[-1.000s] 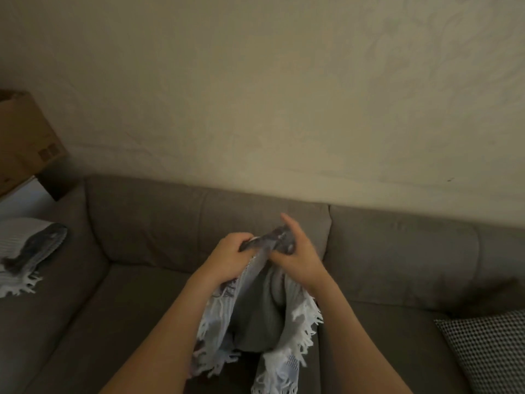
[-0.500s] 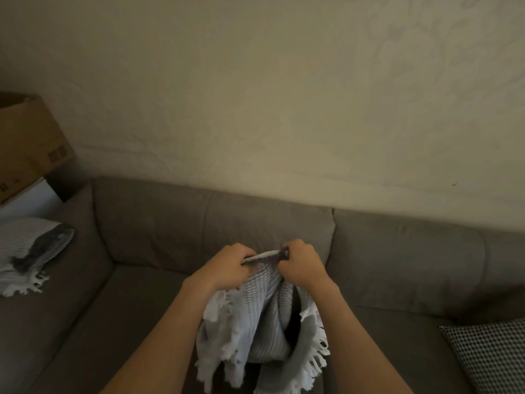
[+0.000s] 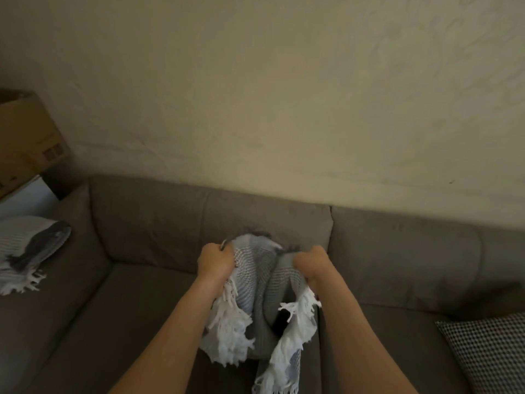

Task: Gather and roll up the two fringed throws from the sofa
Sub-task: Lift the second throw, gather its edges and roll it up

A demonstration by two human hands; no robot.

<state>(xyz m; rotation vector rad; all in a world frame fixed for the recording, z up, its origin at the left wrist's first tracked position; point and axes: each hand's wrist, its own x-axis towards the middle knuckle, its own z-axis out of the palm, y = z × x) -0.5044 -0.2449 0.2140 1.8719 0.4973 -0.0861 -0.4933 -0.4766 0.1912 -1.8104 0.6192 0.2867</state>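
A grey and white throw (image 3: 255, 291) with white fringe hangs bunched between my hands above the middle sofa seat. My left hand (image 3: 215, 261) grips its upper left edge. My right hand (image 3: 309, 264) grips its upper right edge, a hand's width away. The fringe dangles below both wrists. A second fringed throw (image 3: 27, 251), grey and white with a dark band, lies crumpled on the sofa's left arm end. A small dark object (image 3: 281, 321) shows among the folds; I cannot tell what it is.
The grey sofa (image 3: 397, 251) runs along a pale wall (image 3: 255, 95). A black and white checked cushion (image 3: 491, 351) lies on the right seat. A cardboard box (image 3: 25, 143) stands beyond the sofa's left end.
My hands have moved apart, spreading the top edge of the throw between them. The cloth now hangs wider, and the view has shifted slightly.
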